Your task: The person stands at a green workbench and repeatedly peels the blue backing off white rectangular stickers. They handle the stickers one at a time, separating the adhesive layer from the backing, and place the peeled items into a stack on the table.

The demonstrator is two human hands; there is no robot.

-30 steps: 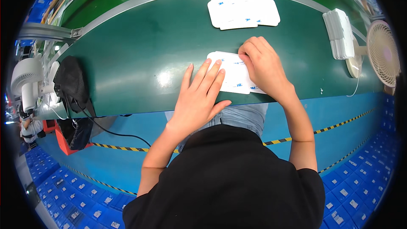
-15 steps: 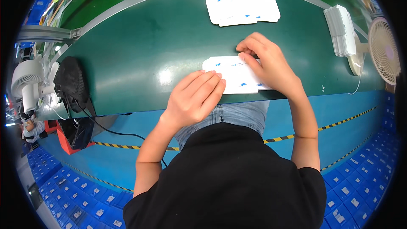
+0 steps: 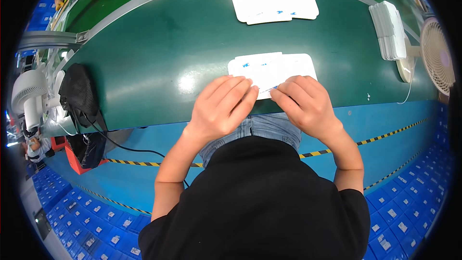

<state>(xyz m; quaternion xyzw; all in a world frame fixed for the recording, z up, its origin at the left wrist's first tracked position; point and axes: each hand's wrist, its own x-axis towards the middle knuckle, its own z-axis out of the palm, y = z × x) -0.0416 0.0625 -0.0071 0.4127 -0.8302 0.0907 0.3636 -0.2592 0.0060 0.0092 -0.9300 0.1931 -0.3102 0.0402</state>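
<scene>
A flat white piece (image 3: 274,70) with rounded corners and small blue printed marks lies at the near edge of the green table, one part overlapping another. My left hand (image 3: 222,106) grips its near left corner, fingers together and thumb close to the index finger. At the near right edge my right hand (image 3: 308,103) has its fingers bent and pinched on the rim of the same piece. The fingertips cover much of the near edge, and the undersides of both hands are hidden.
A similar white piece (image 3: 274,2) lies farther back on the green table (image 3: 154,58). White pieces stand in a stack (image 3: 389,31) at the right, beside a fan (image 3: 435,58). On the left are another fan (image 3: 31,91) and a black mesh bag (image 3: 79,91).
My right hand has come down and nearer, from above the piece's right part to its near edge. The piece's right side now shows more. My left hand has stayed nearly in place.
</scene>
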